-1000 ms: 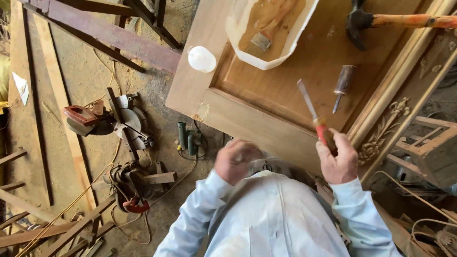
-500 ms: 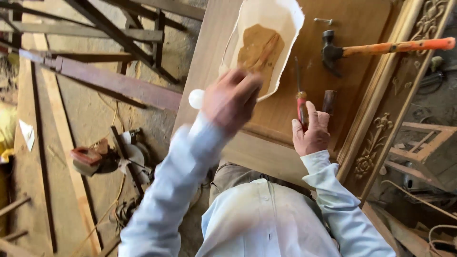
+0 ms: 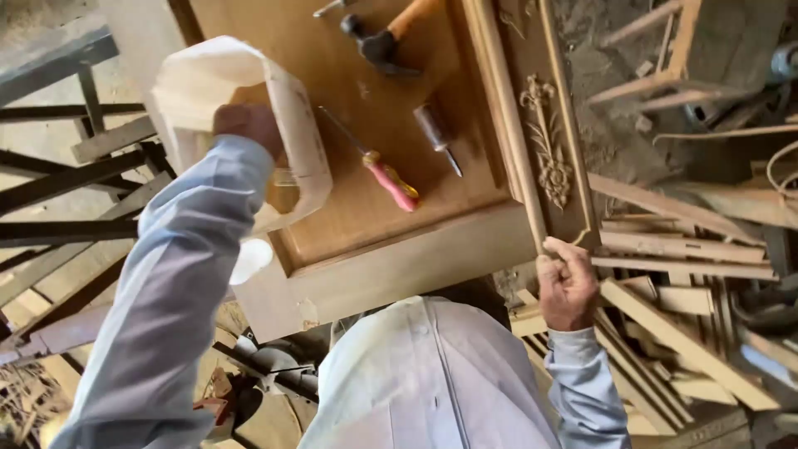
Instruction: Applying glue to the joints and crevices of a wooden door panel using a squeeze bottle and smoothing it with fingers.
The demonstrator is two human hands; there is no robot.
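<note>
My left hand (image 3: 246, 123) is inside a white cut-open plastic container (image 3: 293, 125) that sits on the wooden door panel (image 3: 391, 224). Its fingers are closed on what looks like a brush handle, and a metal ferrule (image 3: 283, 176) shows just below the hand. My right hand (image 3: 568, 287) grips the lower corner of the door's carved frame (image 3: 544, 158). A red-handled chisel (image 3: 384, 178) lies on the panel between my hands. Beside it lies a short brown-handled tool (image 3: 435, 133), apart from both hands.
A hammer with an orange handle (image 3: 381, 35) lies at the panel's far end. A round white lid (image 3: 249, 259) sits near the door's near-left corner. Loose wooden slats (image 3: 690, 274) are piled on the right. Dark metal bars (image 3: 58, 175) and a power saw (image 3: 266, 366) are on the left.
My right hand let go of the red-handled chisel, which now lies on the panel, and moved to the carved frame's corner. My left hand went into the white container. The view swung right.
</note>
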